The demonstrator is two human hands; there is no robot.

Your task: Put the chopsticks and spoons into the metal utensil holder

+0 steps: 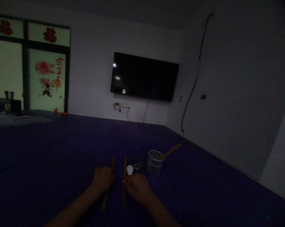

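Observation:
My left hand is closed over a pair of wooden chopsticks, which slants across the purple surface. To its right lies a second pair of chopsticks, with the thumb and fingertips of my right hand pinched on it. Beside that hand's fingers shows the bowl of a white spoon; its handle is partly under the hand. Two metal utensils with rounded ends lie just right of it, their lower parts hidden. A metal cup stands further right, with a wooden stick leaning out of it.
The purple floor covering runs to the walls. A black television hangs on the far wall above sockets and cables. At the far left are clear plastic sheeting, a dark box and small orange objects near glass doors.

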